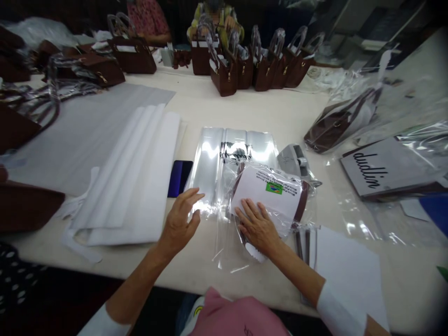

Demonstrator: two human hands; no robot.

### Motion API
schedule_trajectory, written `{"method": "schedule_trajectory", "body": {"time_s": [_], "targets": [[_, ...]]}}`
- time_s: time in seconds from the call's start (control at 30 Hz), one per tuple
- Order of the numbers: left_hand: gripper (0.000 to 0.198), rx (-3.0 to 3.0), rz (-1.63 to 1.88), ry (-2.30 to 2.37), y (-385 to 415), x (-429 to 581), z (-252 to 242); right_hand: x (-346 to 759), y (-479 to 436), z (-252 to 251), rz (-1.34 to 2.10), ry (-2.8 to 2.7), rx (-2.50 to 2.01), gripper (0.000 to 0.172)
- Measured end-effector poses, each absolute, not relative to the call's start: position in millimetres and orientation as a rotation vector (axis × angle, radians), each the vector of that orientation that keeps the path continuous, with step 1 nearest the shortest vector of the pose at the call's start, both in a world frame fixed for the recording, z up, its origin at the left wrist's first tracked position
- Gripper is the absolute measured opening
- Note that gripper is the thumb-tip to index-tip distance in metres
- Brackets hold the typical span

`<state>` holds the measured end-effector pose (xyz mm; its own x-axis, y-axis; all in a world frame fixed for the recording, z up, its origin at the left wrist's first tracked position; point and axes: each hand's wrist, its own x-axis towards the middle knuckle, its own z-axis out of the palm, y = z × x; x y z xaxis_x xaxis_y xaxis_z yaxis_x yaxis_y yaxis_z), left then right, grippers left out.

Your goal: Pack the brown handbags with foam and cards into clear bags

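In front of me lies a brown handbag (301,201) inside a clear plastic bag (224,242). A white printed sheet (268,191) with a green label covers most of its upper face. My right hand (257,226) rests flat on the wrapped handbag, fingers stretched out. Just left of it, my left hand (182,217) hovers with its fingers apart and nothing in them. Beyond both hands is a stack of shiny clear plastic bags (210,154) with black lettering, partly under the wrapped handbag. A grey tape dispenser (292,158) stands behind the handbag.
Folded white foam sheets (133,186) and a dark phone (180,177) are to the left. Several brown handbags (259,72) stand at the back, near two people. At right are bagged handbags (371,170) and white paper sheets (350,275).
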<state>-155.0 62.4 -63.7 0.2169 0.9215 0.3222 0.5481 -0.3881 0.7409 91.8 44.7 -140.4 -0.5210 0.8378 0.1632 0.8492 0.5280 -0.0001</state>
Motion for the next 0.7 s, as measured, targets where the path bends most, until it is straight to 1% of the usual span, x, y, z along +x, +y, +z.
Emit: {"method": "schedule_trajectory", "body": {"time_s": [0.07, 0.1, 0.2, 0.27, 0.37, 0.43, 0.5, 0.6, 0.7], "targets": [[0.041, 2.57, 0.958, 1.234, 63, -156, -99, 93, 44, -139, -0.108, -2.611, -1.454, 0.047], [0.044, 2.733, 0.943, 1.131, 62, -156, -116, 93, 44, -139, -0.102, -2.608, -1.452, 0.047], [0.047, 2.941, 1.026, 0.913, 62, -149, -145, 94, 44, -139, -0.079, -2.603, -1.444, 0.048], [0.039, 2.992, 1.0, 0.754, 68, -143, -141, 94, 44, -140, -0.059, -2.598, -1.441, 0.048], [0.017, 3.014, 0.85, 0.435, 86, -130, -117, 93, 45, -140, -0.02, -2.581, -1.445, 0.048], [0.008, 3.0, 0.777, 0.271, 101, -118, -103, 93, 46, -139, 0.022, -2.569, -1.442, 0.048], [0.012, 2.973, 0.747, 0.198, 117, -102, -99, 95, 48, -136, 0.091, -2.562, -1.426, 0.047], [0.019, 2.931, 0.783, 0.226, 137, -74, -106, 104, 52, -133, 0.225, -2.515, -1.366, 0.047], [0.02, 2.905, 0.826, 0.278, 151, -53, -114, 115, 56, -132, 0.359, -2.391, -1.278, 0.047]]}}
